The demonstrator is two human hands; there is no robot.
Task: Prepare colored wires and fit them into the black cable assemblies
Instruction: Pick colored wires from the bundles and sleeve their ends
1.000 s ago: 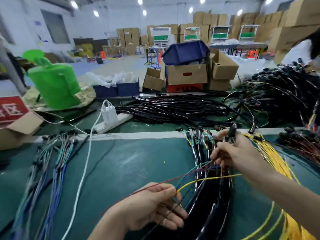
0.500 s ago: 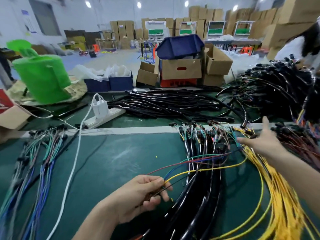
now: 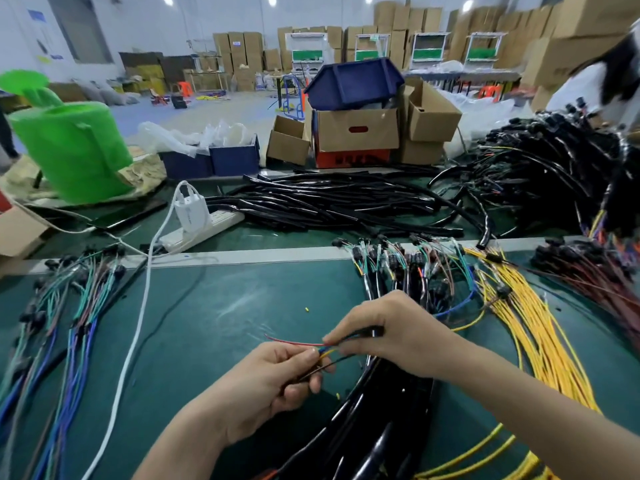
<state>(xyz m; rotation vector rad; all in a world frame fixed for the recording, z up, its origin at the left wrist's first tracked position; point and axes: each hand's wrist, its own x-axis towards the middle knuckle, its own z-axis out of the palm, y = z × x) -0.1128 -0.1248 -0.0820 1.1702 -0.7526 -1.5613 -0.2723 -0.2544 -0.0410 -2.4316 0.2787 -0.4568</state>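
Observation:
Both hands meet over the green table mat [image 3: 221,323], just above a thick bundle of black cable assemblies [image 3: 377,420]. My left hand [image 3: 277,386] grips a few thin colored wires [image 3: 298,342], red, blue, yellow and dark, whose loose ends stick out to the left. My right hand [image 3: 394,336] pinches the same wires at the fingertips and holds a black sleeve end [image 3: 372,330] against them. A fan of yellow wires [image 3: 533,327] lies to the right.
Bundles of blue and green wires [image 3: 65,327] lie at the left. A white power strip with charger [image 3: 194,220] and its cord cross the mat. Black tubing [image 3: 329,202] and a heap of black harnesses [image 3: 540,181] sit behind, with cardboard boxes [image 3: 356,129] and a green roll [image 3: 72,150].
My right hand came back from the far yellow wires to the left hand and now pinches the colored wires with a black sleeve end. The left hand rose a little.

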